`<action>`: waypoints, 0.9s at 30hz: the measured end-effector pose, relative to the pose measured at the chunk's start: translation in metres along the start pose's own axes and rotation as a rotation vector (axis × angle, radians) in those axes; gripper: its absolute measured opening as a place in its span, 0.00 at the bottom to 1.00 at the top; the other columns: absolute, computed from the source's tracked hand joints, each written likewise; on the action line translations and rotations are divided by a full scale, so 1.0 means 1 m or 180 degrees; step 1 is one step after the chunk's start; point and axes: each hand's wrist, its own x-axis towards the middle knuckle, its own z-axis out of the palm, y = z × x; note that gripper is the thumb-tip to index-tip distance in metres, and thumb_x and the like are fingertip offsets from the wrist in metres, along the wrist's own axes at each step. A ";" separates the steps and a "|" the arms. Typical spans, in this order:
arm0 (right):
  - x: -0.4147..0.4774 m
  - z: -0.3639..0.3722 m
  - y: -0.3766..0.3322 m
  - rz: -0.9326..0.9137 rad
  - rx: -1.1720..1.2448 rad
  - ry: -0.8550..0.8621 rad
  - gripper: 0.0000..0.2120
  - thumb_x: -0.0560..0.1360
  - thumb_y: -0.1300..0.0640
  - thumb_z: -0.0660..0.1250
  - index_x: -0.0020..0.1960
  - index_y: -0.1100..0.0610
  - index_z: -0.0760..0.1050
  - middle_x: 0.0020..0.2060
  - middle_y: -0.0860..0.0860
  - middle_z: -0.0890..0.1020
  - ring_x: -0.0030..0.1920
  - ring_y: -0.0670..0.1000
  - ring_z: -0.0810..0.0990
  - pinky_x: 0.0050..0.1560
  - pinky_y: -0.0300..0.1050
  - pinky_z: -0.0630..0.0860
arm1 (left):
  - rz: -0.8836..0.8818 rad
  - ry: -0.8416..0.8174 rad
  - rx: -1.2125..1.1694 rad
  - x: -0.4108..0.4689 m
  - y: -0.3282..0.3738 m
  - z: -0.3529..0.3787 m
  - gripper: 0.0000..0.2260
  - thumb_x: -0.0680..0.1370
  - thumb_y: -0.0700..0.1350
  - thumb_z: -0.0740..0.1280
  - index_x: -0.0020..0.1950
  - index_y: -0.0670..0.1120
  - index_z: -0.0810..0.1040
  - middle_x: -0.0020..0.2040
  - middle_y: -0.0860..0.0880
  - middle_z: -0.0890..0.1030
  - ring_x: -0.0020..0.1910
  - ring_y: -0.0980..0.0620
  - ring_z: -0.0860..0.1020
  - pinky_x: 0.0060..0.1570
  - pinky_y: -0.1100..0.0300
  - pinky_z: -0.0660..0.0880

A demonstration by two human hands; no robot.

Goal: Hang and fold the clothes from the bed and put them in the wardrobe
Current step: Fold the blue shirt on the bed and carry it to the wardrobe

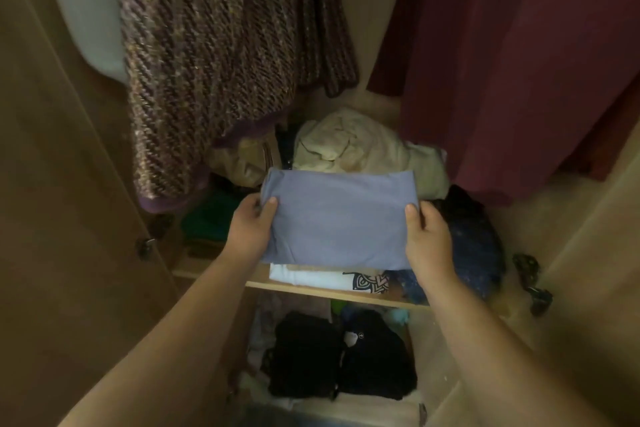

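Observation:
A folded blue-grey garment (341,218) is held flat over the wardrobe shelf (311,289). My left hand (250,230) grips its left edge, thumb on top. Its right edge is pinched by my right hand (429,239). Under the garment lies a folded white shirt with a dark print (332,279). Whether the blue garment rests on that shirt or hovers just above it, I cannot tell.
A knitted brown-purple garment (214,73) and a maroon one (512,62) hang above the shelf. Cream clothes (363,146), a green item (211,218) and a dark blue speckled item (474,246) crowd the shelf. Black clothes (343,357) fill the compartment below. The open door (62,201) stands left.

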 end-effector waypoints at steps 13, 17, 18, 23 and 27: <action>0.048 0.081 0.100 0.1257 -0.1644 -0.0751 0.19 0.83 0.44 0.53 0.49 0.58 0.74 0.48 0.59 0.81 0.46 0.57 0.78 0.45 0.47 0.70 | -0.0501 -0.0589 0.1935 0.082 -0.095 0.064 0.11 0.83 0.50 0.61 0.53 0.41 0.69 0.44 0.42 0.76 0.38 0.47 0.72 0.37 0.57 0.65; 0.055 0.068 0.085 0.1302 -0.1737 -0.0945 0.21 0.82 0.42 0.54 0.56 0.60 0.73 0.53 0.60 0.80 0.50 0.60 0.79 0.47 0.48 0.72 | -0.0657 -0.0565 0.1608 0.083 -0.085 0.057 0.15 0.82 0.55 0.62 0.54 0.44 0.66 0.49 0.39 0.79 0.41 0.43 0.76 0.41 0.55 0.70; 0.055 0.064 0.078 0.1115 -0.1878 -0.0882 0.21 0.82 0.43 0.55 0.59 0.60 0.73 0.55 0.60 0.79 0.54 0.60 0.78 0.50 0.50 0.74 | -0.0654 -0.0588 0.1760 0.085 -0.080 0.055 0.16 0.81 0.56 0.62 0.58 0.44 0.67 0.54 0.39 0.78 0.47 0.41 0.77 0.45 0.54 0.72; 0.045 0.067 0.036 -0.1112 -0.2481 -0.0516 0.25 0.80 0.48 0.56 0.71 0.60 0.71 0.67 0.59 0.75 0.69 0.61 0.69 0.67 0.57 0.70 | 0.1081 -0.0791 0.2795 0.074 -0.054 0.066 0.26 0.80 0.55 0.59 0.75 0.46 0.65 0.73 0.41 0.68 0.73 0.41 0.64 0.72 0.46 0.64; 0.029 0.091 0.046 -0.1217 -0.2896 -0.1556 0.29 0.82 0.42 0.49 0.79 0.53 0.59 0.78 0.54 0.62 0.78 0.55 0.57 0.77 0.54 0.55 | 0.1429 -0.1512 0.3167 0.054 -0.059 0.090 0.31 0.80 0.66 0.45 0.81 0.55 0.53 0.82 0.47 0.52 0.81 0.46 0.48 0.77 0.45 0.42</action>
